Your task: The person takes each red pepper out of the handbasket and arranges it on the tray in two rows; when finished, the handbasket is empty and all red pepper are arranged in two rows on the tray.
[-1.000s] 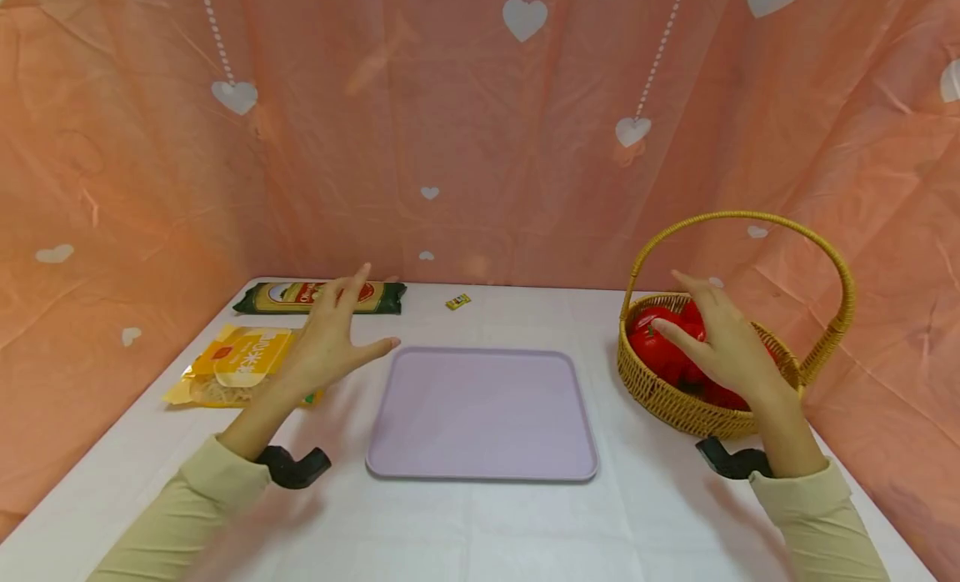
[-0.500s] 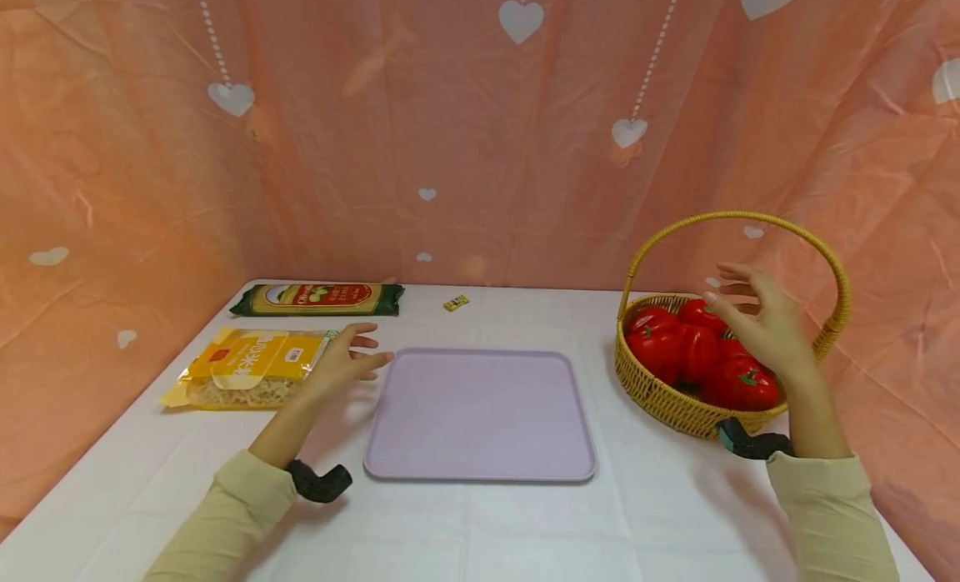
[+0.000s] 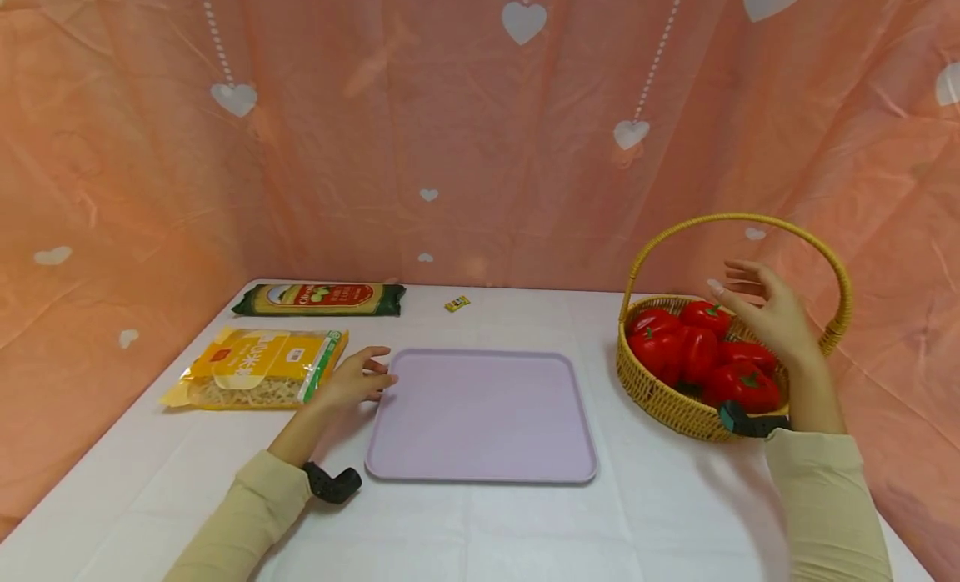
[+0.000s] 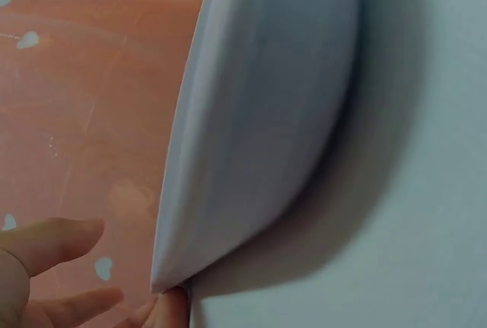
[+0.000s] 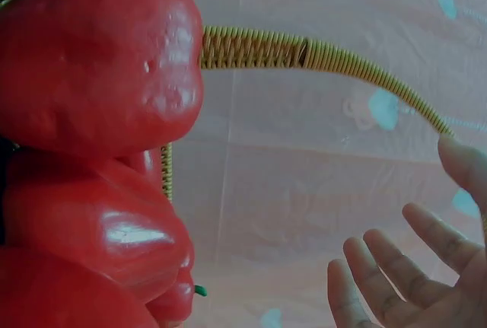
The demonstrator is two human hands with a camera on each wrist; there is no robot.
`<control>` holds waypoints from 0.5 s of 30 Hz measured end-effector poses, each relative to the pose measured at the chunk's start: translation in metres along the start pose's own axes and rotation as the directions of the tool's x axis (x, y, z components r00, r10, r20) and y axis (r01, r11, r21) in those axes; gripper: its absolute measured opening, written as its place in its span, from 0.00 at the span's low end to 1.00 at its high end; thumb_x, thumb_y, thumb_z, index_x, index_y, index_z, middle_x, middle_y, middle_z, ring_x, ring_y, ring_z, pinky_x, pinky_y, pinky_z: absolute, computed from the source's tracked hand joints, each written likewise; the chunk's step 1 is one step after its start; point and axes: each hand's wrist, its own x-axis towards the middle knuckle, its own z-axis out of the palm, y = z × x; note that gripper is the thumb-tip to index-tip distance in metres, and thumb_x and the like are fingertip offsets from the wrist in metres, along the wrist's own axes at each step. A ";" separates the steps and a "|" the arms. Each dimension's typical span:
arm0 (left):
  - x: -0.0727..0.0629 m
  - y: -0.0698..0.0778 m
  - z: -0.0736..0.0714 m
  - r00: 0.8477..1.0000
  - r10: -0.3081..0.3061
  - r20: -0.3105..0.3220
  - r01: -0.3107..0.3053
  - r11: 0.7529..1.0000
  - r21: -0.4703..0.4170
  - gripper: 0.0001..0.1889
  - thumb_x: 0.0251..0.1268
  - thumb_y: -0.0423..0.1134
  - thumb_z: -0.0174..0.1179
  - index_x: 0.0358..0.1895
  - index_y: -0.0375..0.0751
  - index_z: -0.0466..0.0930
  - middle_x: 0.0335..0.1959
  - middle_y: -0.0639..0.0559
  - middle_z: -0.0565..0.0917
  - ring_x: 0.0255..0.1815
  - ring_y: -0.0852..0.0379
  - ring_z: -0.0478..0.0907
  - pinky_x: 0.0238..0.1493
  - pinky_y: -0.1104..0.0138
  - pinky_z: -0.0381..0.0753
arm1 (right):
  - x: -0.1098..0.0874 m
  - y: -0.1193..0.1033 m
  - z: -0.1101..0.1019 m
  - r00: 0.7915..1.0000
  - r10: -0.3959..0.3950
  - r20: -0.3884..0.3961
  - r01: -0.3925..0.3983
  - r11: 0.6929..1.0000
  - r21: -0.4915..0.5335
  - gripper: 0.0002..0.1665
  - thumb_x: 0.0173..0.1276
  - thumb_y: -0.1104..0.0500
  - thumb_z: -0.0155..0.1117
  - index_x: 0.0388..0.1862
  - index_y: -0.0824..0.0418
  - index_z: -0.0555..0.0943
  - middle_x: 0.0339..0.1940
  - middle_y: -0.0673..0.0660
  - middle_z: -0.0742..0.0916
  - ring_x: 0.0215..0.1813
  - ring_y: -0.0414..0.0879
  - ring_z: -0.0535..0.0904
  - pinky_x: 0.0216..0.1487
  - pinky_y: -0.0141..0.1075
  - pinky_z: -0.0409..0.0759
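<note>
My left hand point(image 3: 352, 380) is at the left edge of a pale lilac tray point(image 3: 480, 415), low over the cloth. In the left wrist view its fingertips reach the corner of the tray point(image 4: 259, 115), thumb held apart. My right hand point(image 3: 776, 315) hovers above a wicker basket point(image 3: 667, 411), below its arched handle point(image 3: 738, 218). Thumb and fingers are spread, with nothing between them. Several red bell peppers point(image 3: 697, 353) fill the basket; in the right wrist view a glossy pepper point(image 5: 99, 62) stands close, apart from the right hand point(image 5: 426, 267).
A yellow bag of noodles point(image 3: 255, 365) lies left of the tray. Behind it is a long green and gold packet point(image 3: 322, 299). A tiny yellow sachet point(image 3: 457, 303) lies at the back of the white-clothed table point(image 3: 525, 532). A pink curtain point(image 3: 480, 132) hangs behind.
My left hand has come down and right from over the noodle bag to the tray's left edge. My right hand has shifted right, from over the peppers toward the handle's right side.
</note>
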 end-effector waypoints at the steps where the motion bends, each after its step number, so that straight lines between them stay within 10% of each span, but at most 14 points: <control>1: 0.001 -0.001 0.000 1.000 0.009 -0.002 -0.009 1.000 -0.001 0.31 0.63 0.33 0.56 0.67 0.28 0.55 0.51 0.31 0.68 0.39 0.50 0.78 0.42 0.63 0.80 | 0.001 0.001 -0.001 1.000 0.012 0.008 -0.012 1.000 0.007 0.32 0.66 0.51 0.59 0.66 0.60 0.65 0.51 0.42 0.73 0.49 0.32 0.69 0.43 0.15 0.65; 15: 0.007 -0.010 0.005 0.999 -0.016 -0.052 0.019 0.997 0.068 0.27 0.61 0.30 0.55 0.65 0.30 0.62 0.44 0.39 0.73 0.35 0.54 0.74 0.37 0.68 0.76 | 0.006 0.015 -0.010 0.990 0.074 0.117 -0.078 0.996 0.031 0.35 0.66 0.52 0.59 0.70 0.50 0.60 0.58 0.48 0.70 0.54 0.40 0.68 0.42 0.18 0.67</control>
